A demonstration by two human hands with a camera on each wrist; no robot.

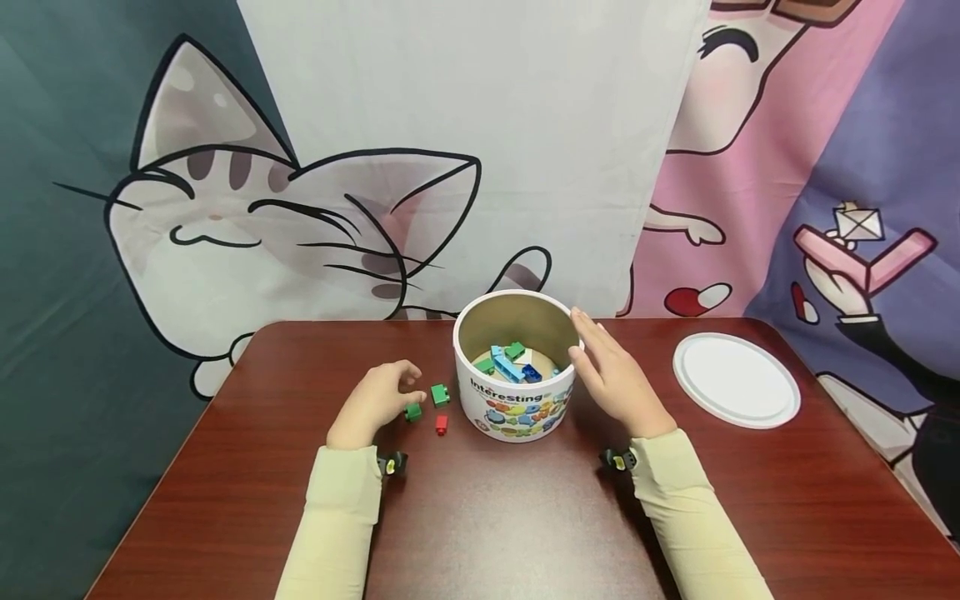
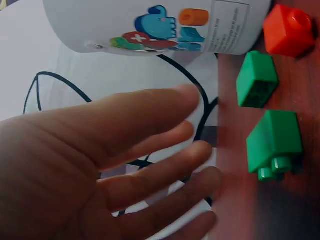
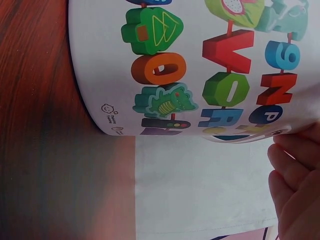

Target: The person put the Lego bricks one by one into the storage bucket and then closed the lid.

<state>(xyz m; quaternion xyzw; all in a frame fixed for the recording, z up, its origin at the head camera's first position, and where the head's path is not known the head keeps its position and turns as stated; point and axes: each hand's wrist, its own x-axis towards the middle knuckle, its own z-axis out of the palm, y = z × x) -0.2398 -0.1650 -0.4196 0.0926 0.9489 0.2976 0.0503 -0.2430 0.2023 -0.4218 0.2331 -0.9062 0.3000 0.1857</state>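
Observation:
A white round tub [image 1: 517, 408] printed with colourful shapes and lettering stands upright and lidless on the table. Inside lie several toy bricks, among them a light blue brick [image 1: 507, 367] and a dark blue brick [image 1: 531, 373]. My right hand [image 1: 618, 383] touches the tub's right side at the rim with fairly straight fingers. Left of the tub, my left hand [image 1: 378, 400] hovers with loosely bent fingers and nothing in them. Close by its fingertips are two green bricks [image 2: 275, 140] and a red brick [image 2: 289, 32], all on the table.
A white round lid [image 1: 737, 380] lies flat on the right part of the brown table [image 1: 480, 533]. Behind the table's far edge hangs a cloth backdrop [image 1: 480, 92] with cartoon animals.

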